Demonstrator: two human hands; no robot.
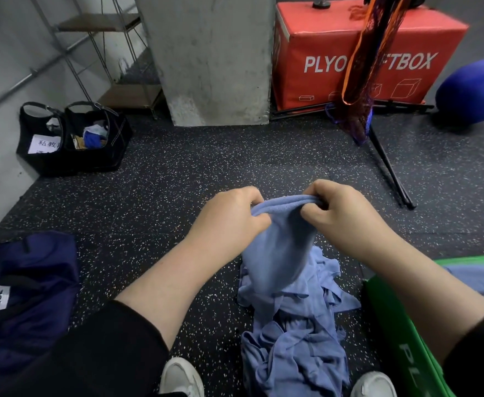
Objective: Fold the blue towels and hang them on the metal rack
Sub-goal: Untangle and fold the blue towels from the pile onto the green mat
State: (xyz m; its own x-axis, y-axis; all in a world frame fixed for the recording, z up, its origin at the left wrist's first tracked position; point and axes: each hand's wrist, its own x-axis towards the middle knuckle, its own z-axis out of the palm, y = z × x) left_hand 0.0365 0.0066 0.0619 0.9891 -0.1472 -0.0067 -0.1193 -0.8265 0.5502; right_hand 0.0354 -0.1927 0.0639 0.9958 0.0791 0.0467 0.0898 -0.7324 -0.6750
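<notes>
A light blue towel (278, 247) hangs in front of me above the speckled floor. My left hand (229, 216) grips its top edge on the left and my right hand (341, 207) pinches the same edge on the right, the two hands close together. Below it a crumpled pile of more blue towels (295, 339) lies on the floor between my shoes. Another blue towel (476, 279) lies folded flat on the green box at the right. A thin metal rack (91, 47) with wooden shelves stands at the back left against the wall.
A concrete pillar (212, 58) rises at centre back beside a red plyo box (358, 53). A black stand with hanging netting (378, 133) leans at right, near a blue ball (470, 90). Black bags (71, 138) sit at left, a navy bag (23, 296) near my left arm, a green box (398, 339) at right.
</notes>
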